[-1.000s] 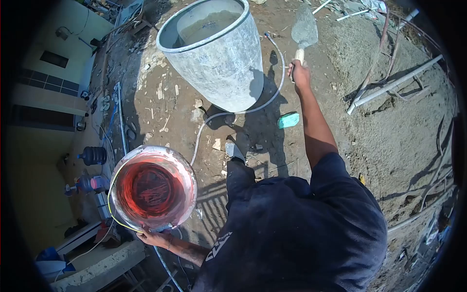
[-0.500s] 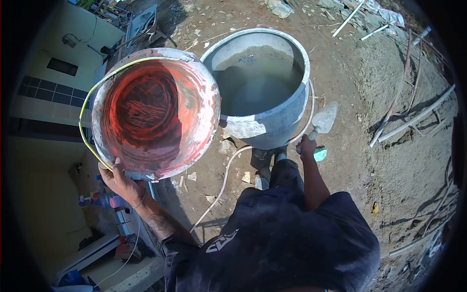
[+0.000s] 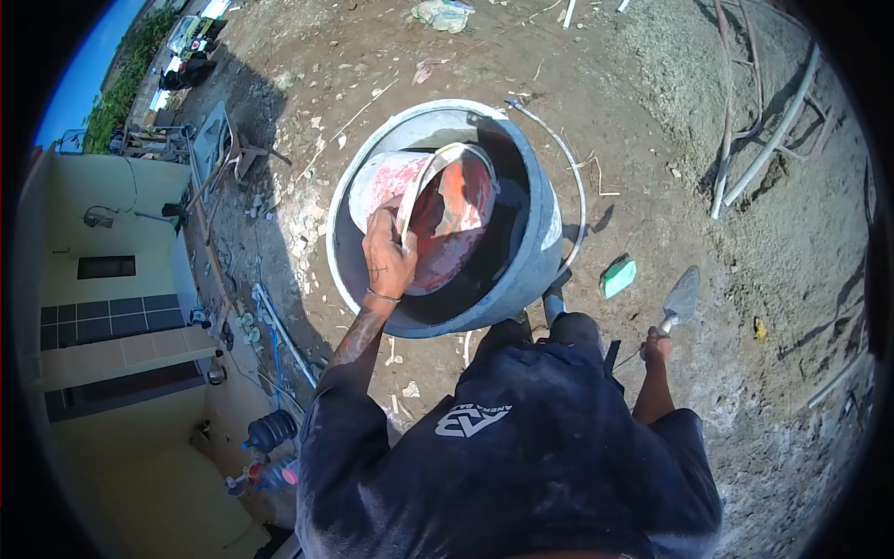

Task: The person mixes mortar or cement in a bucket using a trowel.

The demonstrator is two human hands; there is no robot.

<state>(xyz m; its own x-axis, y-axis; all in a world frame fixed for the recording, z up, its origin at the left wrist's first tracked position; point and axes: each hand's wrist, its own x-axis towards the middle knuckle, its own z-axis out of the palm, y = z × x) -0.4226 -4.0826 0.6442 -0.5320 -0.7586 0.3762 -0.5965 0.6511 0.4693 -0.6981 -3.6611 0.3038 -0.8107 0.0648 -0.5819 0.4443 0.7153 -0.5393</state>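
Our red bucket (image 3: 438, 224) fills the grey drum (image 3: 521, 279) mouth at twelve o'clock, hose (image 3: 570, 182) and green sponge (image 3: 617, 277) at two, bare dirt (image 3: 745, 279) open to three, wall (image 3: 112, 307) at nine.

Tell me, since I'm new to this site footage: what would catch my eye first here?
The red bucket, streaked with pale cement, sits tipped inside the big grey tub at the centre, gripped at its rim by the left hand. Off to the right, the right hand holds a trowel over bare dirt, with a green sponge lying on the ground nearby.
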